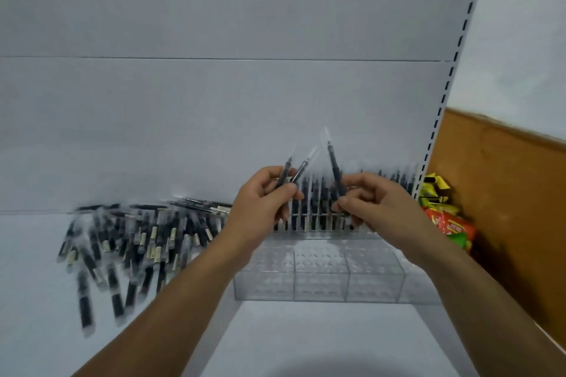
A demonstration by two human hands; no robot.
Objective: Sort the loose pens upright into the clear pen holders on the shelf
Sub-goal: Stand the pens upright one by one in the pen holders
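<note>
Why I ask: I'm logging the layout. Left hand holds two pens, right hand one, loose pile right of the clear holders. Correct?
Not quite: the head view shows the loose pile lying left of the clear holders. The left hand does hold two pens, the right hand one pen.

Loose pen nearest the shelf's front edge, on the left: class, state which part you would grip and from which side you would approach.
Pinch the loose pen mid-barrel from above, finger and thumb on its left and right sides. It lies flat, pointing roughly front to back, with bare shelf beside it.
</note>
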